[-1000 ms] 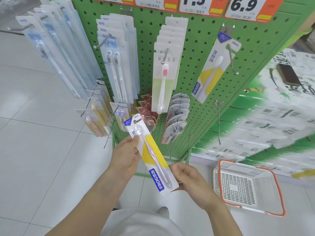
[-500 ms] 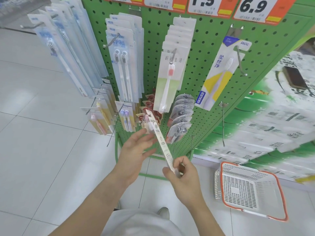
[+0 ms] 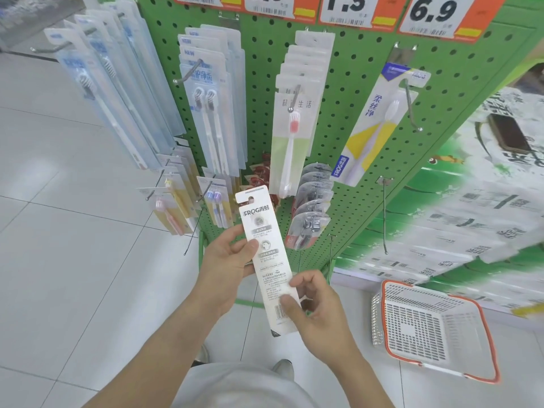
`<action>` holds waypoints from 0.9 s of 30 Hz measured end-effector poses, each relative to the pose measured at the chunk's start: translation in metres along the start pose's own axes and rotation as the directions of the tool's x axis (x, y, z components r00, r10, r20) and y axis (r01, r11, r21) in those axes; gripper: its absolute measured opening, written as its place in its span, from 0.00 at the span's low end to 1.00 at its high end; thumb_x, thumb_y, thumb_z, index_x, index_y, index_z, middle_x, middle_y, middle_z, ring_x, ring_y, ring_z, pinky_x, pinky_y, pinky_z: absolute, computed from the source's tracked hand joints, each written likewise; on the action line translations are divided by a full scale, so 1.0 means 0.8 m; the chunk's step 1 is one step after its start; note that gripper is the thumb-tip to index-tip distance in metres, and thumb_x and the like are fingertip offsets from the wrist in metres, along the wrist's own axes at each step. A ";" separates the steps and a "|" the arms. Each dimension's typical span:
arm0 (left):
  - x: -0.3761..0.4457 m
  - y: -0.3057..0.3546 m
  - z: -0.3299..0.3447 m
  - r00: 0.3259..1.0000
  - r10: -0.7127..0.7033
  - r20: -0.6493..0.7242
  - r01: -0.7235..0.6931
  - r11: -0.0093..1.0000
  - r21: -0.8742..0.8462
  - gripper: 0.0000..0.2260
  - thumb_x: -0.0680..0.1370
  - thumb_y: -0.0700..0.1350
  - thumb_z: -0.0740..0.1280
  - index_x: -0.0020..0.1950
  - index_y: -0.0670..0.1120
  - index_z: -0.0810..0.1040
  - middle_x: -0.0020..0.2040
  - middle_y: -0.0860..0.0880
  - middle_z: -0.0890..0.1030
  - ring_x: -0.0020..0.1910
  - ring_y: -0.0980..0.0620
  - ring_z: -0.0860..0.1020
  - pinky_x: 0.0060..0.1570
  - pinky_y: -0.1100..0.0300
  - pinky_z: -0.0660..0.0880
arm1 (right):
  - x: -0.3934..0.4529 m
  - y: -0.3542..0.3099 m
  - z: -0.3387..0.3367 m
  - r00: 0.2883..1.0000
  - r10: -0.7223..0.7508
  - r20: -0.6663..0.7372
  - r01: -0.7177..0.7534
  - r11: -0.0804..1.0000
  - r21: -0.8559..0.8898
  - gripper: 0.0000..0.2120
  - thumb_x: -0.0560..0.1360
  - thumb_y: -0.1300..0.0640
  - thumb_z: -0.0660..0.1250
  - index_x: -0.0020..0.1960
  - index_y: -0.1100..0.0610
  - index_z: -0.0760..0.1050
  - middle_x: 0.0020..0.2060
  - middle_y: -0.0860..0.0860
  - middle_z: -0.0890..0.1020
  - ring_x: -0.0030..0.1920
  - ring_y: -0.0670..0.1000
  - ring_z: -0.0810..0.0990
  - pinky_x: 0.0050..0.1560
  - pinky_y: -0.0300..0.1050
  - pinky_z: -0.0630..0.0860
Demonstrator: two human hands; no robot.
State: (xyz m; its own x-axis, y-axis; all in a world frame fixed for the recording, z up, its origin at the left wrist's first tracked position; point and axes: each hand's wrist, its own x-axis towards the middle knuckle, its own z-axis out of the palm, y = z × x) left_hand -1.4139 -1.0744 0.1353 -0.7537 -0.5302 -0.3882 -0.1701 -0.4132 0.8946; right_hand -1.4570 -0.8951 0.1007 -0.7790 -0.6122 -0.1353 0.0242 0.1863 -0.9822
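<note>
Head view: the left thumb (image 3: 250, 245) presses the printed back of a toothbrush pack (image 3: 266, 231) while the fingers behind it pinch its left edge. The right thumb (image 3: 287, 300) lies over the barcode and a forefinger holds the right edge, so the right hand (image 3: 321, 310) grips the lower end and the left hand (image 3: 226, 260) grips the middle. The pack is upright, slightly tilted, at waist height in front of a green pegboard (image 3: 353, 83), with its back to the camera and its hang hole on top.

The step in hand looks like reading the label before choosing. The next move is probably either a drop into the basket (image 3: 412, 328) or a return to a hook. The basket stands on the floor (image 3: 73, 231) to the right, below the right hand, with nothing between them, so the drop needs only a swing and a release. A return needs the hang hole threaded over a hook tip.

A matching pack with a yellow front (image 3: 374, 128) hangs high on the right. A bare hook (image 3: 384, 213) juts out below it. Clear blister packs (image 3: 312, 207) and other toothbrushes (image 3: 212, 113) crowd the pegs just behind the held pack and could snag it. Price tags (image 3: 435, 13) run along the top.
</note>
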 end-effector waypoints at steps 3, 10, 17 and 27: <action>0.001 0.000 0.003 1.000 -0.009 0.015 0.009 1.000 0.015 0.14 0.81 0.34 0.64 0.66 0.44 0.77 0.52 0.43 0.87 0.53 0.42 0.85 0.52 0.47 0.83 | 0.003 0.002 -0.006 0.999 0.039 0.003 -0.040 0.991 0.125 0.11 0.71 0.60 0.74 0.46 0.47 0.76 0.41 0.53 0.82 0.41 0.51 0.77 0.38 0.48 0.76; 0.002 0.001 0.002 0.999 -0.018 0.041 0.016 0.999 0.038 0.14 0.81 0.35 0.65 0.66 0.44 0.78 0.51 0.43 0.87 0.51 0.44 0.86 0.49 0.50 0.83 | 0.004 0.005 -0.015 0.998 0.052 0.044 -0.061 0.970 0.237 0.16 0.68 0.60 0.78 0.50 0.60 0.73 0.42 0.58 0.86 0.39 0.55 0.78 0.44 0.53 0.74; 0.002 0.000 0.001 0.997 0.001 0.076 -0.007 0.997 0.072 0.16 0.81 0.34 0.64 0.67 0.46 0.78 0.53 0.43 0.87 0.53 0.43 0.85 0.53 0.47 0.82 | 0.014 -0.006 -0.001 1.000 -0.010 -0.024 0.012 0.996 0.086 0.11 0.73 0.56 0.75 0.50 0.46 0.76 0.49 0.49 0.85 0.47 0.53 0.82 0.45 0.52 0.79; -0.006 0.001 0.009 0.994 -0.070 0.082 0.065 0.996 0.061 0.10 0.82 0.40 0.64 0.62 0.44 0.79 0.54 0.40 0.86 0.55 0.36 0.83 0.57 0.39 0.80 | 0.038 -0.034 0.007 0.972 -0.195 -0.128 0.187 0.980 -0.074 0.26 0.76 0.63 0.72 0.66 0.39 0.76 0.49 0.44 0.83 0.38 0.49 0.80 0.37 0.46 0.79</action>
State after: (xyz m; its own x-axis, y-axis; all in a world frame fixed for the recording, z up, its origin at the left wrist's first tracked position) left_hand -1.4149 -1.0667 0.1394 -0.7899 -0.4374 -0.4299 -0.2569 -0.4005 0.8795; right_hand -1.4781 -0.9229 0.1227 -0.8425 -0.5331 0.0766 -0.1678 0.1247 -0.9779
